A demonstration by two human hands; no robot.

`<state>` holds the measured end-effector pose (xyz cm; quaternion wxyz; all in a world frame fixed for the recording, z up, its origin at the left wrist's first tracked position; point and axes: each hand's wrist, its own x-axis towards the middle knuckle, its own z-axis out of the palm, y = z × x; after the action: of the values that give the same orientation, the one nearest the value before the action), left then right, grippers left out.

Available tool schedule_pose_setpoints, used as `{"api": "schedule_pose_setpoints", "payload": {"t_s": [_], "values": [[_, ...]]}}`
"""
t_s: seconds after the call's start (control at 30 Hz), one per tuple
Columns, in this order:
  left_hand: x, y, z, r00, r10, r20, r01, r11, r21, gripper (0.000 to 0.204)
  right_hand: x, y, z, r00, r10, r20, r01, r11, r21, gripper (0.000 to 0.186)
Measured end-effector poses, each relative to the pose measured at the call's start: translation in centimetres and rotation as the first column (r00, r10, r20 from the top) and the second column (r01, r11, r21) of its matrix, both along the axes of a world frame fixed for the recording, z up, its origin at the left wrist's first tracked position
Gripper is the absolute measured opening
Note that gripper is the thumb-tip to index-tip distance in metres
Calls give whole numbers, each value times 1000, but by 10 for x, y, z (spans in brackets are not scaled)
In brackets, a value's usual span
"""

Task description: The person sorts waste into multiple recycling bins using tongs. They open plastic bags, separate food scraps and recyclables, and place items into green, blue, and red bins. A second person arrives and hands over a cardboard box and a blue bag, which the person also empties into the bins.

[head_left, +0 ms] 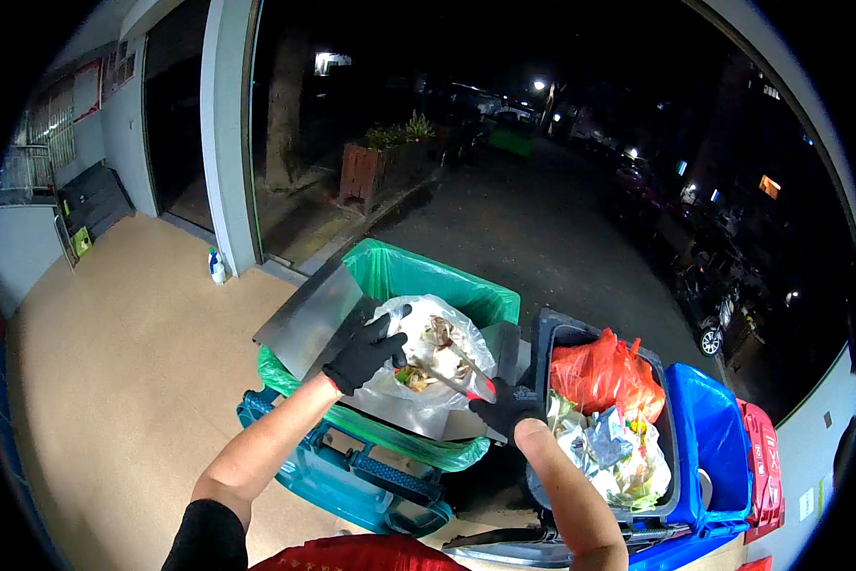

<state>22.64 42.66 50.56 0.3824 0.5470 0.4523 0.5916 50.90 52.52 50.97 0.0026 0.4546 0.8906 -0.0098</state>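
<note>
A clear bag (437,347) of food scraps is being held open over the green-lined bin (418,276), on a metal tray (318,319) laid across the bin's rim. That placement makes sense: anything spilled out of the bag gets caught by the tray or drops into the liner below.

The left hand (366,352), in a black glove, is clamped on the bag's near-left edge, fingers curled tight around the plastic so the mouth is kept pulled wide. The right hand (506,407), also gloved, is closed around a pair of tongs (461,376) with red tips, and the tongs are poked into the scraps inside the bag. Whether anything is pinched between the tips can't be told.

Just right of the green bin, a grey bin (554,333) is stuffed with an orange bag (604,376) at its far edge and mixed wrappers and paper (609,447) toward the near edge. A blue bin (709,428) and a red one (763,466) are lined up beyond it. A spray bottle (218,265) is parked on the floor by the pillar (228,133), well apart from everything.

Nothing much is blocking the bag; the grey bin's rim is close by the right wrist though.
</note>
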Motion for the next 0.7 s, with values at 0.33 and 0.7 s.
{"api": "schedule_pose_setpoints", "payload": {"t_s": [0.33, 0.7], "values": [[-1, -19, -9, 993, 120, 19, -121, 991, 54, 51, -78, 20, -20, 996, -94, -6, 93, 991, -95, 64], [-4, -25, -5, 998, 63, 19, -64, 996, 59, 58, -117, 35, 10, 999, 28, -32, -32, 992, -120, 46]]}}
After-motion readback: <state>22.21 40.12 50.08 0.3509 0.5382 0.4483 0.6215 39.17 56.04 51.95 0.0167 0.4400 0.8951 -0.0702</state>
